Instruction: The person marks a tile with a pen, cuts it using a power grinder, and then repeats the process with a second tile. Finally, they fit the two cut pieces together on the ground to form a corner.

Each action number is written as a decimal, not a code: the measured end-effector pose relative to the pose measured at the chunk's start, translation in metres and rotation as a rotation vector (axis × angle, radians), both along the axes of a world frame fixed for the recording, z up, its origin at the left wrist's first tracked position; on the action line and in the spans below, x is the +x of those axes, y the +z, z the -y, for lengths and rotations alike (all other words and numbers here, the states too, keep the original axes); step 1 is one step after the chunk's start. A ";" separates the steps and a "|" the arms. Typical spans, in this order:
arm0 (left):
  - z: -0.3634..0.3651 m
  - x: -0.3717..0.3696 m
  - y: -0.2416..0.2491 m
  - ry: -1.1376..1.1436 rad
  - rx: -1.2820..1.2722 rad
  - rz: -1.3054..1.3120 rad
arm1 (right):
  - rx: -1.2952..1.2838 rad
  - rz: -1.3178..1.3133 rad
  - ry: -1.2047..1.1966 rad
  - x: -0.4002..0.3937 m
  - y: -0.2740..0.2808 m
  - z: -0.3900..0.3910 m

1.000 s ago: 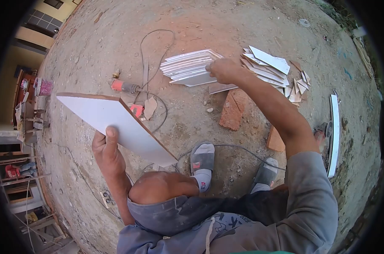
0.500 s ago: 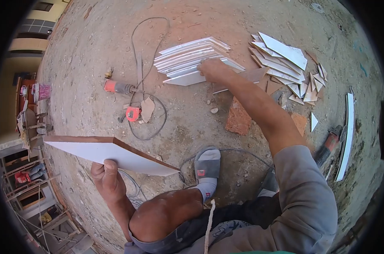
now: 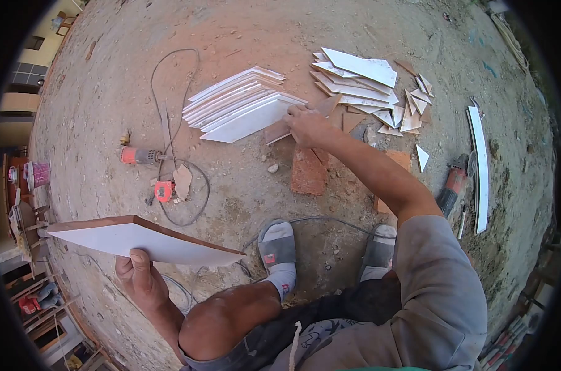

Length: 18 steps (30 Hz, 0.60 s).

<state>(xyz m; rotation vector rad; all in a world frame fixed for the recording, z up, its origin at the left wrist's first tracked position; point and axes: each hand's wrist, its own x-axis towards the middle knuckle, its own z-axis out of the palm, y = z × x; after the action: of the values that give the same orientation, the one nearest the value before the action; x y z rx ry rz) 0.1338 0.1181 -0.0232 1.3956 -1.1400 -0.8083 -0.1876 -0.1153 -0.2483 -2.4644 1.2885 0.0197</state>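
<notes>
My left hand pinches an angled-cut tile between thumb and fingers, its white face toward me and its brown edge up. Ahead, my right hand has its fingers bent over a brown-faced tile piece, beside the right end of a row of cut white tiles. Part of that piece is covered by the hand. Just below the right hand lies a red brick.
More white tiles and triangular offcuts lie to the right. An angle grinder rests near a long white strip. On the left are a red power tool, a tape measure and a looping cable.
My right hand has moved off the row of tiles, rightward to the brown-faced piece. The left hand keeps hold of its tile. The view has turned, shifting the ground leftward.
</notes>
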 end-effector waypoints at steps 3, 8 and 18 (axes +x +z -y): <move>0.000 -0.002 0.000 0.000 0.025 0.030 | -0.026 -0.047 0.050 -0.028 -0.008 -0.003; 0.002 -0.007 -0.003 -0.001 0.025 0.034 | -0.189 -0.094 0.050 -0.046 -0.029 0.007; 0.015 -0.032 0.001 0.082 0.075 0.076 | 0.033 -0.080 -0.346 -0.128 0.059 0.076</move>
<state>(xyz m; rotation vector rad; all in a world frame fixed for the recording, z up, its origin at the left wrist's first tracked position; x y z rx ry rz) 0.1022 0.1031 -0.0225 1.5367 -1.1122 -0.7516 -0.3156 -0.1915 -0.1895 -2.2011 1.7173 0.0506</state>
